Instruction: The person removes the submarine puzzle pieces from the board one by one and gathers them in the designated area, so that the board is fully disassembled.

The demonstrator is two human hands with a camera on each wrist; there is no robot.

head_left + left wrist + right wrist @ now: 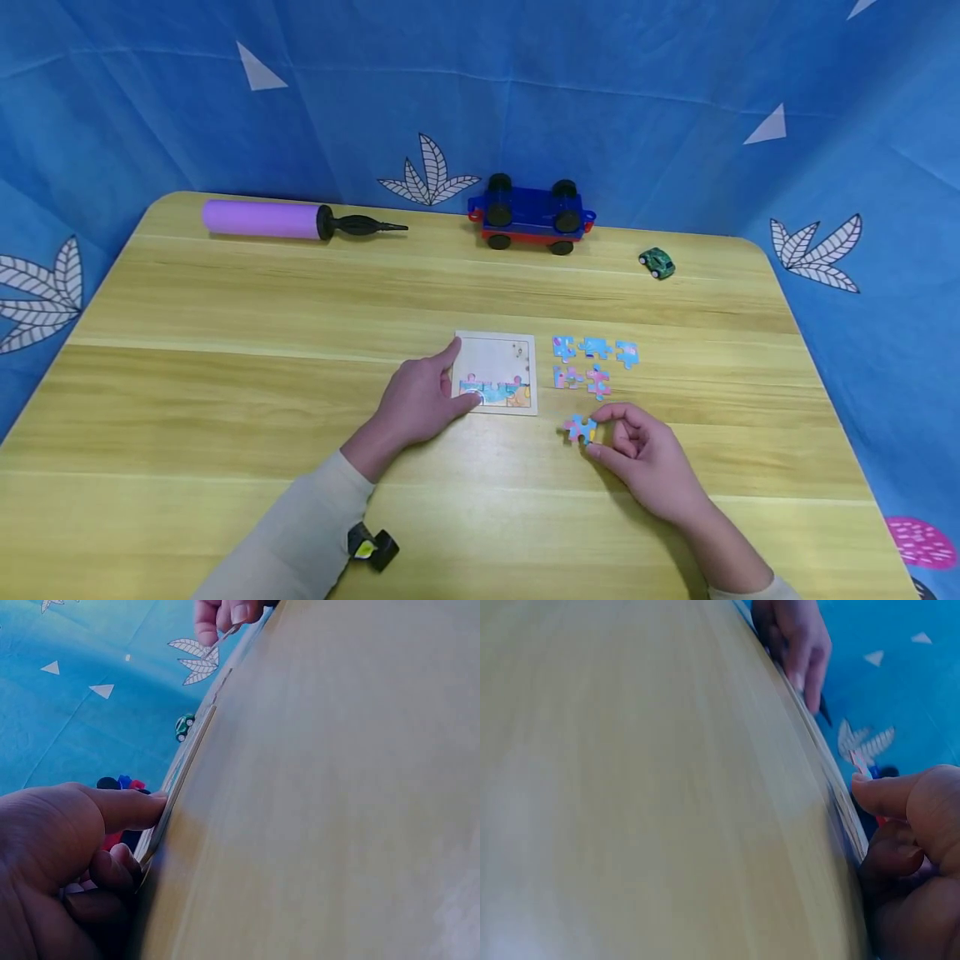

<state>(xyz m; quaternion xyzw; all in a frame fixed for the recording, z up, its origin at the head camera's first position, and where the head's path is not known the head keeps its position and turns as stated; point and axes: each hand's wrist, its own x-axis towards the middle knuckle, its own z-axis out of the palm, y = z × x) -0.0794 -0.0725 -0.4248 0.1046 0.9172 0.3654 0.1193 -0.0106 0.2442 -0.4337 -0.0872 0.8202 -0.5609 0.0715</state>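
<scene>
In the head view, a square white puzzle board (491,354) lies on the table with a row of joined jigsaw pieces (491,393) along its lower edge. My left hand (420,396) grips the board's left side, with the thumb over the lower left corner. Between thumb and index finger, my right hand (645,458) pinches a blue, pink and yellow jigsaw piece (579,428) just above the table, right of the board. The left wrist view shows the left thumb (131,808) on the board's edge (191,754). In the right wrist view the pinched piece (859,762) is seen nearly edge-on.
Several loose jigsaw pieces (597,381) lie in two rows right of the board. Along the back stand a purple hand pump (262,219), a blue and red toy vehicle (532,212) and a small green toy car (657,262). A blue curtain (600,100) hangs behind the table.
</scene>
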